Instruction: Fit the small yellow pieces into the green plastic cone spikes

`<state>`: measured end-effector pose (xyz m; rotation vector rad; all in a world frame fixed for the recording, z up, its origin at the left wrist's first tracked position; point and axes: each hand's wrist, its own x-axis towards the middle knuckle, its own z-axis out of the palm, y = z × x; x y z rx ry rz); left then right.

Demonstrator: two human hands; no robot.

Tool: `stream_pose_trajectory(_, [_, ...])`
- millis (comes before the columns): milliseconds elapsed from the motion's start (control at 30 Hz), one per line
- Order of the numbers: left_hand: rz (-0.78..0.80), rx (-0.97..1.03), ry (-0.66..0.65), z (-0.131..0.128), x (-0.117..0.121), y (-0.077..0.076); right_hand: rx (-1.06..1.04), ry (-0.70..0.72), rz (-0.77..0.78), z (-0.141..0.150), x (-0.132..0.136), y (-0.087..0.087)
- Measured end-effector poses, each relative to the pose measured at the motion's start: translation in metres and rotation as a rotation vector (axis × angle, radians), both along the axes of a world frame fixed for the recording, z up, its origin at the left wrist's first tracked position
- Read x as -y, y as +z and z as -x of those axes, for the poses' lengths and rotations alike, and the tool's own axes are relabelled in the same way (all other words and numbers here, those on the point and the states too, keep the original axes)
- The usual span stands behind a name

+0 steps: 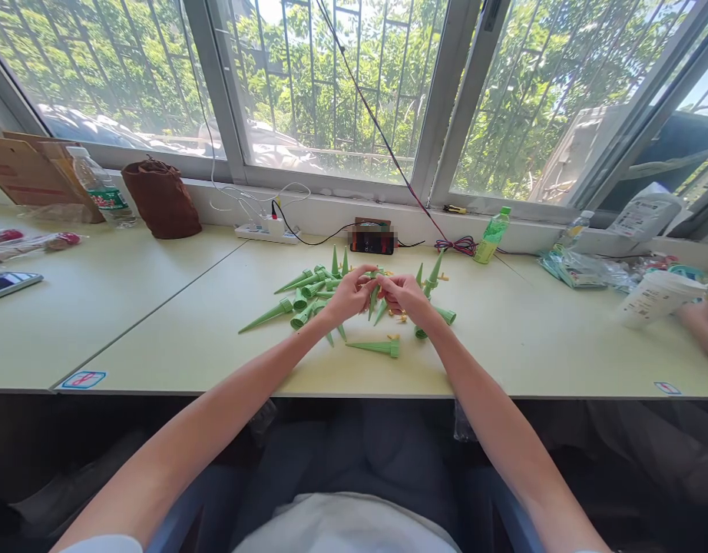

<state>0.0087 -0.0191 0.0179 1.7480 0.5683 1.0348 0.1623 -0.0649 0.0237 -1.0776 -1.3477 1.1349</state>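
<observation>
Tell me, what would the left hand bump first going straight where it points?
Apart from the green plastic spike it seems to hold, it would probably meet the right hand first, though depth is hard to judge.

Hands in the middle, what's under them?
Below the left hand and right hand, green spikes and small yellow pieces show on the table. Anything directly behind the hands is covered, so I can't tell.
</observation>
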Motion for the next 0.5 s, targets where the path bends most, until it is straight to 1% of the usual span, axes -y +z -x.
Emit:
stream_pose_trajectory(200, [-0.023,-0.019,0.011,0.0009,0.0034,0.0025,-0.001,0.02,0.014,-0.0004,0.0006,0.0013])
stream_pose_trajectory(300, [-0.009,-0.007,0.008,0.0001,0.0042,0.0032,0.009,0.012,0.001,-0.0002,0.0005,0.0014])
stream_pose_trajectory(433, [0.075,0.03,-0.018,-0.0008,0.001,0.0029,0.024,0.005,-0.023,0.0005,0.0005,0.0016])
stream_pose_trajectory(500, [0.131,0.051,-0.052,-0.0001,-0.0006,0.0032,0.008,0.007,-0.038,0.0011,0.0004,0.0019])
